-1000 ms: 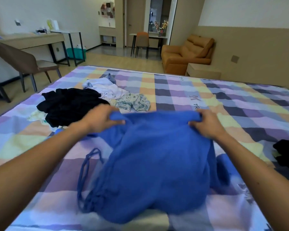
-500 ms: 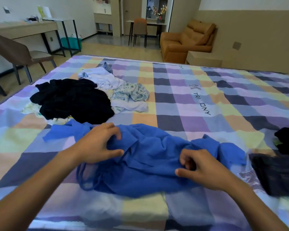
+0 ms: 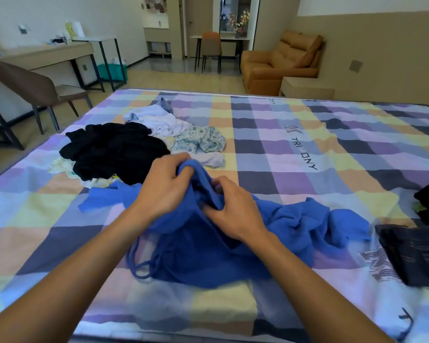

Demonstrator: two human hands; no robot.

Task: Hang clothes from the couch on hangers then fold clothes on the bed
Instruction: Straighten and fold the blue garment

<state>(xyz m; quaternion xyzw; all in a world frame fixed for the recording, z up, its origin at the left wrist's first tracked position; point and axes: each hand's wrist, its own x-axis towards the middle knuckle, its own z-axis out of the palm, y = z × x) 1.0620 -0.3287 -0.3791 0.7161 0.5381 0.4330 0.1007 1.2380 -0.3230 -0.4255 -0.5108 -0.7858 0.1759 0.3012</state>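
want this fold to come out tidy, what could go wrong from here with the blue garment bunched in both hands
1. The blue garment is bunched between the left hand and right hand, so a fold started now would likely trap creases.
2. Its cord loops trail loose toward the near edge and could tangle or get folded inside.
3. One blue end lies right beside the black pile; spreading it may drag those clothes along.

Two hands, left (image 3: 165, 188) and right (image 3: 234, 210), grip a bunched blue garment (image 3: 233, 241) on a checked bed (image 3: 307, 169). Dark clothes (image 3: 114, 149) lie piled nearby.
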